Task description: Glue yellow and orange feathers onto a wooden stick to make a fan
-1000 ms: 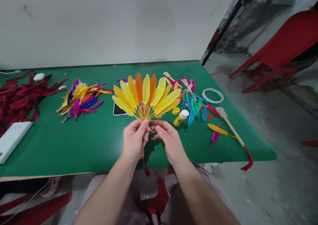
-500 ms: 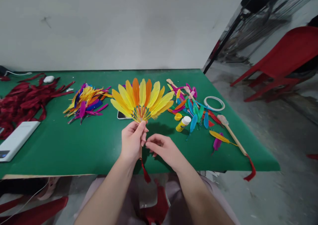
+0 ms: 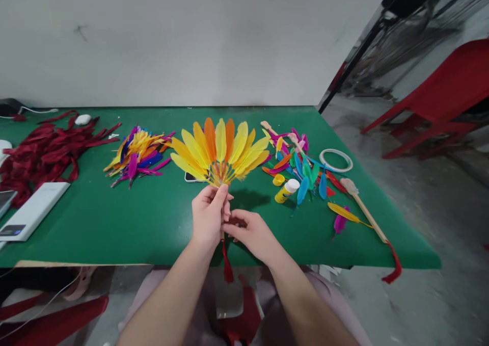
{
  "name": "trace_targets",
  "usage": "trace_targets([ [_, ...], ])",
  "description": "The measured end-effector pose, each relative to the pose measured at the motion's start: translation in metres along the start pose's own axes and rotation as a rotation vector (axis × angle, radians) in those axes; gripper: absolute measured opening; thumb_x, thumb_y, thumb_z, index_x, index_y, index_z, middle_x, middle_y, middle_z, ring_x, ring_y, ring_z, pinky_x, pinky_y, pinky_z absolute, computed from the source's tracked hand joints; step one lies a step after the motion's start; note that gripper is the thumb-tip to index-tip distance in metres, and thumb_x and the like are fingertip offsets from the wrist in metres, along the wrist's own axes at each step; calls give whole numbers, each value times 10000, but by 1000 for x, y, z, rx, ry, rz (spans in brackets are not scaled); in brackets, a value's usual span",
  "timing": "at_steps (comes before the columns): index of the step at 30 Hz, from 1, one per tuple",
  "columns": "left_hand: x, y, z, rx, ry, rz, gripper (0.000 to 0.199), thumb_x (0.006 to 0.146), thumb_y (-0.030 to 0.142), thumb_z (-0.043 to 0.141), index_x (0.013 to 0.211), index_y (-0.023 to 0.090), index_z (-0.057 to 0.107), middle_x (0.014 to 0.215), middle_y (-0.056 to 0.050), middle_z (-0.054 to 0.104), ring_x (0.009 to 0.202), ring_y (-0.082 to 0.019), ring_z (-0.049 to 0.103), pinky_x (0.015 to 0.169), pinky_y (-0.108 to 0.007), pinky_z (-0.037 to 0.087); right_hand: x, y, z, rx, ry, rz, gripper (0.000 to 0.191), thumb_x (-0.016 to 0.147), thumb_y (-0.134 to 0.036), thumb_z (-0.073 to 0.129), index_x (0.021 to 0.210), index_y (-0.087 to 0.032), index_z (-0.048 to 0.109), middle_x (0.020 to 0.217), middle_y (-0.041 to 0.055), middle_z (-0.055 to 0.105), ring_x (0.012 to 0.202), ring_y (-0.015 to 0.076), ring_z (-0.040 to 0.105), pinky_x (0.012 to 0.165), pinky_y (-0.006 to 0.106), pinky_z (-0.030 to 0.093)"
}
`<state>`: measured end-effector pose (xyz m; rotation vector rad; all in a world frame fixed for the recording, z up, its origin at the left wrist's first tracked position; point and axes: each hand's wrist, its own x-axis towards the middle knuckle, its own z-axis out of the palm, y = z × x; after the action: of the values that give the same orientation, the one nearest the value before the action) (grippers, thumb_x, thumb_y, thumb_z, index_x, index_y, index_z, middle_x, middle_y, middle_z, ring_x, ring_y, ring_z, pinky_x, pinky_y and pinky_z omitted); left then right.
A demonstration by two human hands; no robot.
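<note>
A feather fan [image 3: 220, 144] of yellow and orange feathers stands upright over the table's front part, spread in a half circle. My left hand [image 3: 209, 211] is closed around the top of its wooden handle, just below the quills. Lower on the same handle, the thumb and fingers of my right hand [image 3: 248, 231] pinch it, partly hidden behind my thumb. From the handle's lower end a red tassel [image 3: 227, 267] hangs past the table edge. To the right, a yellow glue bottle [image 3: 284, 193] with a white top lies beside its small yellow cap [image 3: 278, 180].
Mixed feathers [image 3: 139, 155] and dark red feathers [image 3: 46, 152] lie left on the green table [image 3: 126, 229], near a white power bank [image 3: 34, 211]. On the right are more feathers [image 3: 305, 173], a tape roll [image 3: 336, 160] and a tasselled stick [image 3: 369, 216]. A red chair [image 3: 446, 86] stands beyond.
My right hand has come in to the left and its fingertips now meet the fan's handle. My left hand keeps its hold. The whole view has shifted slightly.
</note>
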<state>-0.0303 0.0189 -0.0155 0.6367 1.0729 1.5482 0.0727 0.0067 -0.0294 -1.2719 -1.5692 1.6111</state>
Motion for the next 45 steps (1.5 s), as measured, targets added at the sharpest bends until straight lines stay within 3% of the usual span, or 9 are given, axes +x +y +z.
trace_targets([
  [11, 2, -2, -2, 31, -62, -11, 281, 665, 371, 712, 619, 130, 575, 393, 54, 505, 320, -27, 421, 332, -116, 333, 0, 3, 1, -45, 54, -69, 103, 728, -260, 576, 685, -174, 537, 653, -37, 549, 629, 106, 463, 587, 231, 361],
  [17, 0, 0, -2, 48, -30, -29, 287, 654, 388, 714, 653, 125, 601, 436, 36, 549, 351, -48, 473, 347, -135, 380, -1, 4, 2, -36, 51, -56, 89, 729, -258, 581, 748, -171, 571, 685, -29, 572, 640, 114, 487, 595, 237, 375],
  [26, 1, 1, -1, 46, 23, -21, 282, 649, 383, 713, 636, 126, 598, 431, 39, 547, 344, -48, 476, 353, -142, 390, -2, 0, 2, -54, 56, -58, 70, 725, -237, 581, 725, -169, 568, 678, -29, 589, 621, 109, 496, 581, 233, 372],
  [32, 0, -1, -1, 20, -5, -32, 291, 648, 382, 717, 611, 122, 589, 414, 45, 531, 317, -33, 444, 333, -129, 342, -3, -2, -6, -63, 52, -83, 139, 740, -315, 600, 735, -176, 584, 710, -25, 607, 637, 105, 500, 587, 230, 384],
  [37, -1, -1, -1, 23, -1, -18, 281, 627, 359, 736, 583, 122, 589, 479, 27, 580, 363, -38, 489, 366, -134, 395, -6, -8, -19, -23, 168, -80, 182, 721, -364, 622, 763, -186, 622, 727, -5, 630, 627, 112, 522, 557, 236, 408],
  [42, -2, -2, 0, 73, -10, -34, 288, 606, 366, 745, 567, 124, 593, 497, 18, 595, 365, -44, 486, 332, -136, 380, -8, -9, -30, 100, 378, -134, 227, 717, -412, 626, 688, -189, 593, 661, 3, 610, 604, 121, 538, 543, 242, 453],
  [45, -4, -4, 1, 95, -20, -44, 292, 598, 377, 746, 564, 128, 598, 488, 20, 590, 360, -48, 484, 328, -144, 382, -8, -8, -30, 142, 416, -157, 221, 709, -412, 636, 736, -193, 622, 719, 22, 626, 663, 139, 571, 560, 251, 487],
])
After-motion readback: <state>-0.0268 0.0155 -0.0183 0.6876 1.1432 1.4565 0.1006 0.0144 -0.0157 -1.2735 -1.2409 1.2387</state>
